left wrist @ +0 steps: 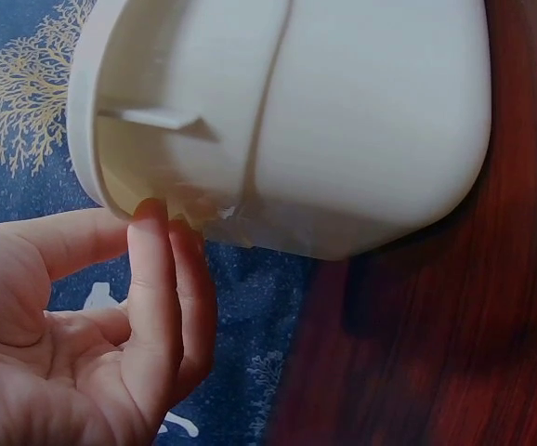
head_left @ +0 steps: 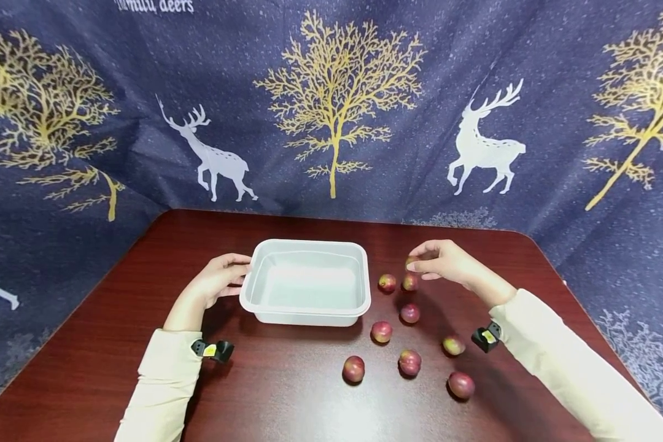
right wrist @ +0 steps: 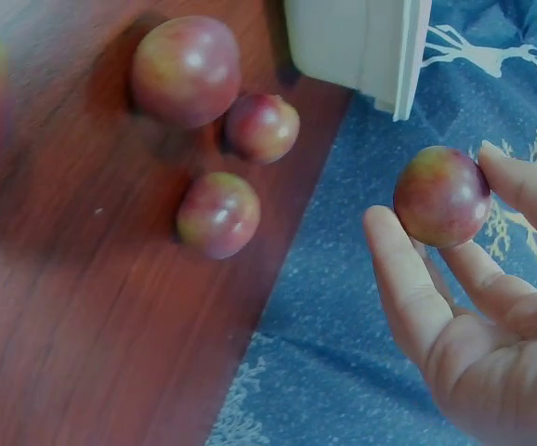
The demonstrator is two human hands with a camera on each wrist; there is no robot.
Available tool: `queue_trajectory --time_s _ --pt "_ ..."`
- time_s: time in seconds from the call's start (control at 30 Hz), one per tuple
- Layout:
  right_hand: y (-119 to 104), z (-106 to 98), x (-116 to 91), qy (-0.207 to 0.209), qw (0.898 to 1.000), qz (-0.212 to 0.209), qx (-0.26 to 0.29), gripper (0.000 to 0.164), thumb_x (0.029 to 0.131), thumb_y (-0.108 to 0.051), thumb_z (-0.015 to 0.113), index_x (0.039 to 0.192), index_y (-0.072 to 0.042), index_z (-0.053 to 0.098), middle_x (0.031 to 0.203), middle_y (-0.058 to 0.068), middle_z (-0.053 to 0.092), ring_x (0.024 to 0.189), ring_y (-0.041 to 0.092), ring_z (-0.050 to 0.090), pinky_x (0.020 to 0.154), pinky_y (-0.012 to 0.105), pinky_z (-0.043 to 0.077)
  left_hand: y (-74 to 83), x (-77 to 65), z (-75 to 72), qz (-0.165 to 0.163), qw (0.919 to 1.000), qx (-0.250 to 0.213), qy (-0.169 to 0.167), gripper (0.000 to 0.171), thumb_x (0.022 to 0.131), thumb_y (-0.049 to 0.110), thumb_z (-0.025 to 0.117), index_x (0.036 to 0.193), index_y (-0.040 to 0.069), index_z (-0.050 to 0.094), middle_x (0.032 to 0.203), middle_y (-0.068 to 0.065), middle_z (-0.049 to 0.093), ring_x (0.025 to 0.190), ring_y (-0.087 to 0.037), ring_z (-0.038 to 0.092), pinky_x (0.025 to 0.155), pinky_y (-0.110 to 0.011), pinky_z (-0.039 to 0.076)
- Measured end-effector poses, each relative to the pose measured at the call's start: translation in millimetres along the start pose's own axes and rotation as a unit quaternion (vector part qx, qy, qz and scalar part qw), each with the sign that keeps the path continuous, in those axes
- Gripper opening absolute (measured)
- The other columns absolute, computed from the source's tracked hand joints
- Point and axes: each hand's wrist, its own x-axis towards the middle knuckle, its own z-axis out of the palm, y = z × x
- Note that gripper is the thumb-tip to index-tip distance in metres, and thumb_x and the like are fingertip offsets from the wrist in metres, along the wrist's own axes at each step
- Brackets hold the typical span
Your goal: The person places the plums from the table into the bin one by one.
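Currently | left hand [head_left: 215, 282]: white tub [head_left: 309, 318] edge | right hand [head_left: 447, 262]: reddish-green plum [right wrist: 443, 197] | both hands gripping

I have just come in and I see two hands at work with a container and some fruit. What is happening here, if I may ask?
A person is working with two bare hands. The right hand holds one reddish, plum-like fruit between thumb and fingers, clear of the table. The left hand grips the white container at its left rim. Eight similar fruits lie loose on the table, to the right of the container and in front of it.
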Motion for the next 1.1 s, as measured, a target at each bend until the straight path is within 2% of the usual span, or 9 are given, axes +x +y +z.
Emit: queue_trajectory --time_s 0.17,0.27,0.43,0.73,0.97,1.1 --pt "-10.4 3.0 9.6 -0.003 1.0 -0.005 0.014 0.039 0.088 -0.011 0.066 0.116 0.012 0.055 0.096 0.008 0.07 0.084 0.006 0.066 0.084 0.042 0.054 -0.2 1.0 -0.4 0.0 1.0 -0.002 -0.004 0.049 0.096 0.017 0.052 0.135 -0.01 0.038 0.105 -0.006 0.06 0.082 -0.009 0.062 0.075 -0.026 0.055" --pt "-15.8 5.5 15.8 -0.006 1.0 -0.01 0.018 0.037 0.088 -0.011 0.066 0.115 0.012 0.055 0.097 0.01 0.071 0.085 0.006 0.066 0.083 0.041 0.055 -0.7 0.2 -0.5 -0.001 0.9999 -0.007 -0.009 0.05 0.096 0.018 0.051 0.135 -0.01 0.037 0.101 -0.003 0.06 0.08 -0.008 0.062 0.073 -0.026 0.055" --pt "-24.0 11.1 25.9 -0.011 1.0 -0.015 0.025 0.037 0.088 -0.011 0.066 0.115 0.012 0.055 0.098 0.012 0.071 0.086 0.007 0.067 0.084 0.04 0.054 -0.6 -1.8 -0.2 -0.005 0.9999 -0.011 -0.012 0.05 0.097 0.017 0.051 0.135 -0.011 0.037 0.1 -0.001 0.06 0.079 -0.006 0.062 0.072 -0.025 0.055" --pt "-31.7 18.9 33.0 -0.02 0.999 -0.014 0.033 0.038 0.088 -0.012 0.066 0.117 0.01 0.055 0.101 0.013 0.071 0.089 0.009 0.066 0.085 0.039 0.054 0.2 -2.2 1.6 0.002 0.9997 -0.008 -0.021 0.049 0.097 0.018 0.051 0.135 -0.011 0.037 0.106 -0.007 0.062 0.082 -0.007 0.063 0.073 -0.027 0.056" --pt "-40.1 26.8 38.9 -0.015 0.999 -0.017 0.042 0.037 0.089 -0.012 0.065 0.118 0.008 0.056 0.104 0.016 0.069 0.09 0.012 0.067 0.083 0.037 0.055 -1.4 -0.3 -0.6 -0.009 0.9997 -0.01 -0.019 0.048 0.097 0.018 0.051 0.134 -0.01 0.038 0.097 0.0 0.06 0.079 -0.006 0.062 0.072 -0.025 0.055" --pt "-45.9 33.3 43.8 -0.017 0.998 -0.022 0.053 0.037 0.089 -0.012 0.066 0.119 0.007 0.056 0.102 0.014 0.069 0.092 0.017 0.068 0.084 0.039 0.055 -0.9 -1.1 -2.4 -0.003 0.9997 -0.013 -0.023 0.048 0.097 0.017 0.051 0.133 -0.011 0.037 0.092 0.003 0.06 0.078 -0.006 0.062 0.072 -0.025 0.055"
